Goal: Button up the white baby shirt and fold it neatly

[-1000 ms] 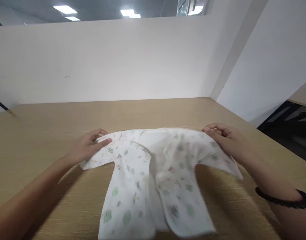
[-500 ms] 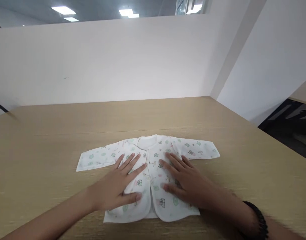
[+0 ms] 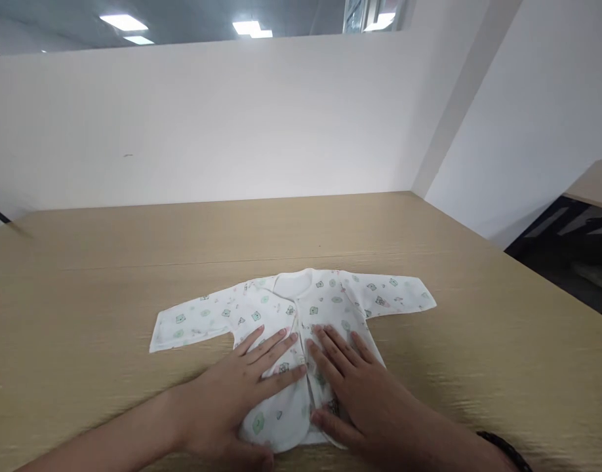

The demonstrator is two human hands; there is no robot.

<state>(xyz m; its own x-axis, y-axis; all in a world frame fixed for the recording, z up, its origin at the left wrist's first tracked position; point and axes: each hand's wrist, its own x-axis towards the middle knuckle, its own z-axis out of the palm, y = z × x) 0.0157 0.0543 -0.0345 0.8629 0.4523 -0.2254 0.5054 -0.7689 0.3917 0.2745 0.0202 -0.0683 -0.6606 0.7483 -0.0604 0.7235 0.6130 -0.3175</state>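
White printed baby shirt (image 3: 301,308) lies spread flat mid-table (image 3: 84,275), sleeves out, no fold made yet. Left hand (image 3: 237,400) and right hand (image 3: 360,393), fingers spread, press side by side on its lower front.

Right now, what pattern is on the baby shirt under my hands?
White baby shirt with small green and pink prints, seen best in the head view.

both hands (image 3: 301,400) slid down baby shirt (image 3: 291,308)
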